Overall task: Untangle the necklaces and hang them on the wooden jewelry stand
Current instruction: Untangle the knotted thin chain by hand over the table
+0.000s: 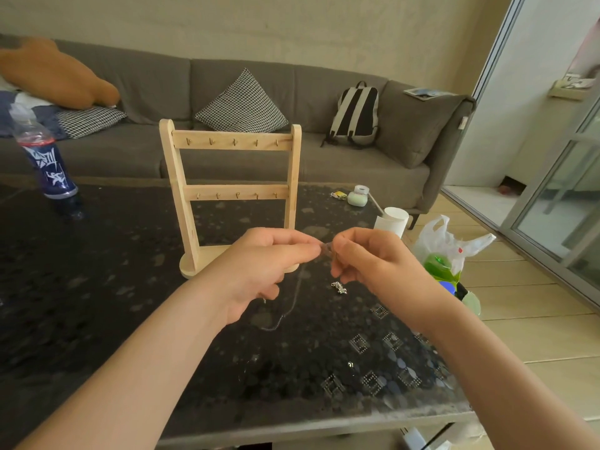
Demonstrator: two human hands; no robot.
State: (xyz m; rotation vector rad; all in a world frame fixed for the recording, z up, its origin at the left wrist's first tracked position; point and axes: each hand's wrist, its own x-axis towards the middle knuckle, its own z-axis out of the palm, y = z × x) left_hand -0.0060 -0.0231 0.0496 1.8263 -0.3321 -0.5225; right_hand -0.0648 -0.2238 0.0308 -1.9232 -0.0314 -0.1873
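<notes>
The wooden jewelry stand (232, 193) stands upright on the dark table (97, 287), with two cross bars of small hooks that all hang bare. Just in front of its base, my left hand (259, 267) and my right hand (363, 258) meet above the table. Both pinch a thin dark necklace (293, 303) between thumb and fingers, at a small knot between the fingertips. The chain droops from the hands and trails down onto the table. A small silver chain clump (338, 287) lies on the table below my right hand.
A plastic bottle (45, 157) stands at the table's far left. A small green jar (358, 196) and a white cup (391, 222) sit near the right edge. A plastic bag (448, 251) hangs beside the table. A grey sofa (324, 164) runs behind.
</notes>
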